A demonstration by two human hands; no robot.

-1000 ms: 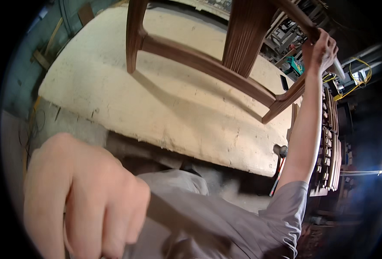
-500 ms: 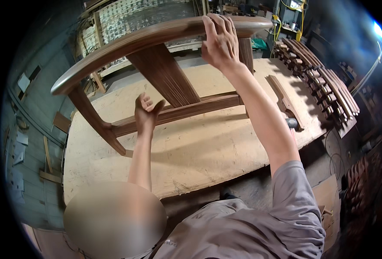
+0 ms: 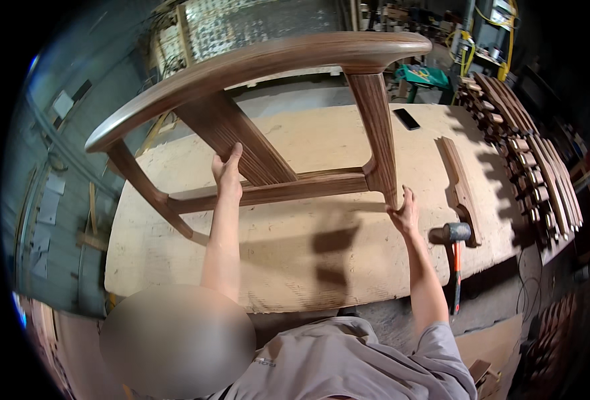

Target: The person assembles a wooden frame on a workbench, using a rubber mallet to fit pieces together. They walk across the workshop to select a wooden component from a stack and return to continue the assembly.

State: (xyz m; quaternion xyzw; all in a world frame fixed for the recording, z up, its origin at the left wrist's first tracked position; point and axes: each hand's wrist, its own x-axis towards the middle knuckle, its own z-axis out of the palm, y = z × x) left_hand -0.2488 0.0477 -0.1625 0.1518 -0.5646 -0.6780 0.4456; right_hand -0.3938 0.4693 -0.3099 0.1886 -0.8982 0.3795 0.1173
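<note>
A dark wooden chair back frame (image 3: 262,60) stands tilted on the pale worktable, with a curved top rail, a wide centre slat (image 3: 252,140), two side posts and a lower crossbar (image 3: 308,190). My left hand (image 3: 228,175) grips the slat near its lower left edge, thumb across its front; the other fingers are largely hidden. At the lower end of the right post (image 3: 377,127), my right hand (image 3: 406,212) has its thumb against the wood. Its visible fingers point upward, spread away from the post.
Right of the frame lie a rubber mallet (image 3: 456,232) with a red handle overhanging the table edge, a shaped wooden piece (image 3: 462,190) and a black phone (image 3: 407,119). Stacked wooden parts (image 3: 538,177) stand at the far right. The worktable (image 3: 282,260) has a rough front edge.
My right hand has left the top rail and come down to the right post's lower end. My left hand has closed on the slat. The view has shifted, showing the mallet and phone.
</note>
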